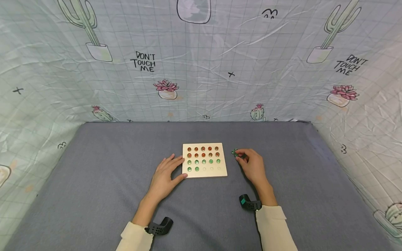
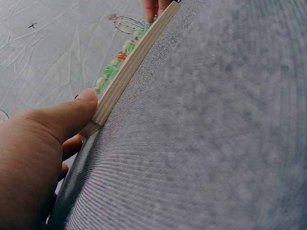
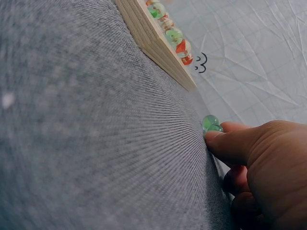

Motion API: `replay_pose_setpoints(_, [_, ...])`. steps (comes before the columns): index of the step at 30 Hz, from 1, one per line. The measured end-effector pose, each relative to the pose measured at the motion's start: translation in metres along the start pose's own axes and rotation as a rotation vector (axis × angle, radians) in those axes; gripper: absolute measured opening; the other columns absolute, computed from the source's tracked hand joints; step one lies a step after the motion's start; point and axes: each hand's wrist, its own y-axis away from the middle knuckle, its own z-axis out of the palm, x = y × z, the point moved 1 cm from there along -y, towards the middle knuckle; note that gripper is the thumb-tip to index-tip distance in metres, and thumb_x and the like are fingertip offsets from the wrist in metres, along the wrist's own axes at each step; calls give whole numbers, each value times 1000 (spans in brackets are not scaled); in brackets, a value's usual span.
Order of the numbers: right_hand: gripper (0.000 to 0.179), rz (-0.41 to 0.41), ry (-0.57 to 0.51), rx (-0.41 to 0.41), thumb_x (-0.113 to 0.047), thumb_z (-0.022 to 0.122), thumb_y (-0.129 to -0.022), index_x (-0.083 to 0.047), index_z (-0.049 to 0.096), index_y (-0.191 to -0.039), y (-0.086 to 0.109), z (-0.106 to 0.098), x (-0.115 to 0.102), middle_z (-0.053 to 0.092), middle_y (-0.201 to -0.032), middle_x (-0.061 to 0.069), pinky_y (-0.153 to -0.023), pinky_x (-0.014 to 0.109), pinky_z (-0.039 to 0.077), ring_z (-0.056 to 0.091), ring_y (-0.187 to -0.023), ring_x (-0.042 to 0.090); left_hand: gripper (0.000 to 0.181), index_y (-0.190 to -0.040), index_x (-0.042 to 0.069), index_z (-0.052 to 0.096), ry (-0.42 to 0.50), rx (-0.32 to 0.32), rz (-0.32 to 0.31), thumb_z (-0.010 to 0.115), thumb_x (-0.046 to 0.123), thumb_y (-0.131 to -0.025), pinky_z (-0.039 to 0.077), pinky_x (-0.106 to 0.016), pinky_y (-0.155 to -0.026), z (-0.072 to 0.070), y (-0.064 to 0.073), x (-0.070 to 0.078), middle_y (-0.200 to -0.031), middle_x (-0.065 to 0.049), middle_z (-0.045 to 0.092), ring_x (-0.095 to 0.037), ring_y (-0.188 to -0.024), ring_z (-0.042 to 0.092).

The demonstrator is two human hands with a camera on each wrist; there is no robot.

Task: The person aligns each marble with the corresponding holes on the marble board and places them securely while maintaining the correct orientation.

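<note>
A pale wooden board (image 1: 205, 178) lies on the grey cloth with rows of glass marbles in its hollows. Orange-red marbles (image 1: 203, 155) fill the two back rows; green marbles (image 1: 203, 161) fill the third. In the front row, two green marbles sit at the left, and three hollows at the right are bare. My left hand (image 1: 164, 179) rests at the board's left edge, fingers fairly straight, thumb touching the near corner. Right of the board, my right hand (image 1: 253, 168) pinches a green marble (image 3: 216, 128) between thumb and index finger, close to other green glass (image 3: 210, 120).
Grey cloth (image 1: 103, 181) covers the table around the board. A printed curtain (image 1: 201, 62) hangs behind and along both sides. Each wrist carries a black camera band (image 1: 159, 226), and a dark cable runs along the right forearm.
</note>
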Motion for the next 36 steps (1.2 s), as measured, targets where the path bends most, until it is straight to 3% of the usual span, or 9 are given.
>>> replay_pose_setpoints(21, [16, 1, 7, -26, -18, 71, -76, -13, 68, -91, 0, 0, -1, 56, -75, -2, -44, 26, 33, 41, -53, 12, 56, -126, 13, 53, 8, 14, 16, 67, 38, -78, 16, -42, -108, -1, 0, 1, -130, -2, 47, -26, -126, 32])
replay_pose_setpoints(28, [19, 15, -55, -28, -17, 68, -79, -13, 66, -98, 0, -5, -8, 65, -83, 0, -46, 26, 42, 52, -53, 9, 56, -126, 14, 52, 2, -2, 0, 66, 39, -78, 15, -41, -108, -2, -1, 2, -131, -2, 47, -25, -127, 31])
replay_pose_setpoints(36, [21, -1, -115, -21, -14, 67, -80, -13, 65, -100, -2, -8, -16, 66, -84, 3, -49, 25, 49, 59, -55, 8, 56, -126, 14, 53, 8, -2, -3, 67, 38, -78, 15, -40, -108, -3, -1, 2, -130, -2, 47, -24, -127, 31])
